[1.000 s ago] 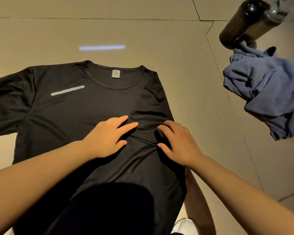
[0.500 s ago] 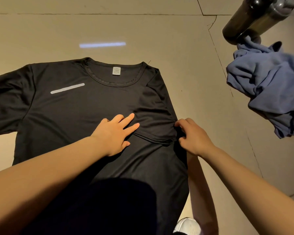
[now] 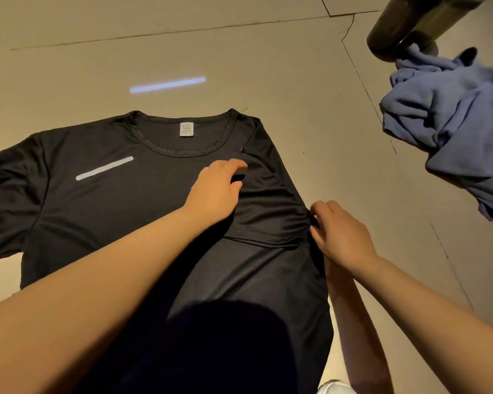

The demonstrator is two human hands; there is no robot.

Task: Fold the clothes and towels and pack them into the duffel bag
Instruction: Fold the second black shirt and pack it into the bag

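Observation:
A black T-shirt (image 3: 103,211) lies flat on the tiled floor, neck away from me, with a grey stripe on its chest. Its right sleeve (image 3: 271,206) is folded inward over the body. My left hand (image 3: 215,191) rests on the shirt just below the collar, fingers stretched toward the sleeve fold. My right hand (image 3: 339,234) is at the shirt's right edge beside the folded sleeve, fingers curled at the fabric's edge; whether it pinches the cloth is hidden. No duffel bag is in view.
A crumpled blue towel or garment (image 3: 450,123) lies on the floor at the right. A dark cylindrical object (image 3: 410,24) stands at the top right, touching it. A white shoe tip (image 3: 335,388) shows at the bottom. Bare floor tiles (image 3: 296,66) lie beyond the shirt.
My left hand slid up from mid-chest toward the collar. My right hand moved from the sleeve hem out to the shirt's right edge. The sleeve stays folded in.

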